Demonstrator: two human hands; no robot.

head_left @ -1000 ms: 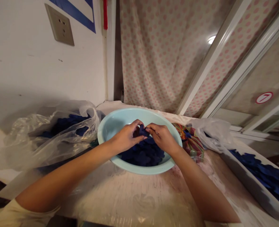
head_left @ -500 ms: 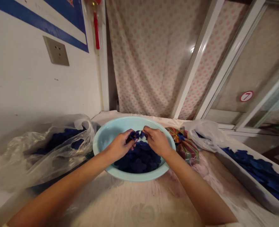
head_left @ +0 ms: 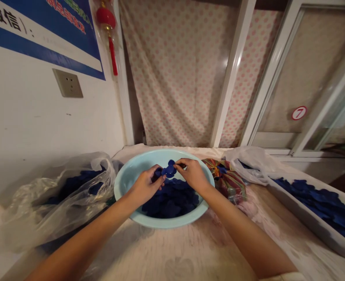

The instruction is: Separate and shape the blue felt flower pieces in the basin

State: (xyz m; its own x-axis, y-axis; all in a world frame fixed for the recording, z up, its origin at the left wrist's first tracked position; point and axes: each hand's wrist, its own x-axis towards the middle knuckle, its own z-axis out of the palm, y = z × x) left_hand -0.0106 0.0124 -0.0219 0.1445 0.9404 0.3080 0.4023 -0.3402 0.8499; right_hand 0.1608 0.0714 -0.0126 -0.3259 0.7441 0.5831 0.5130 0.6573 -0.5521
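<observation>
Between my hands, above a light blue basin [head_left: 124, 210], is a dark blue flower-shaped fabric piece [head_left: 169, 170] with rounded lobes. My left hand [head_left: 149, 182] pinches its left side, with more dark blue fabric bunched in the fingers. My right hand [head_left: 191, 171] grips the right edge between thumb and fingertips. Below them, a heap of similar dark blue pieces [head_left: 171, 201] covers the basin's bottom. Whether the held pieces are joined to one another I cannot tell.
Left of the basin lies a clear plastic bag [head_left: 73, 207] with dark blue pieces inside. At right are a striped colourful bundle [head_left: 226, 179], a whitish plastic bag [head_left: 250, 164] and a long white box [head_left: 301, 216] of dark blue pieces. A curtain [head_left: 178, 78] hangs behind the table.
The fabric piece between my hands has been spread from a folded, bunched shape into a flatter flower. My right hand has shifted slightly. The camera view has tilted up a little.
</observation>
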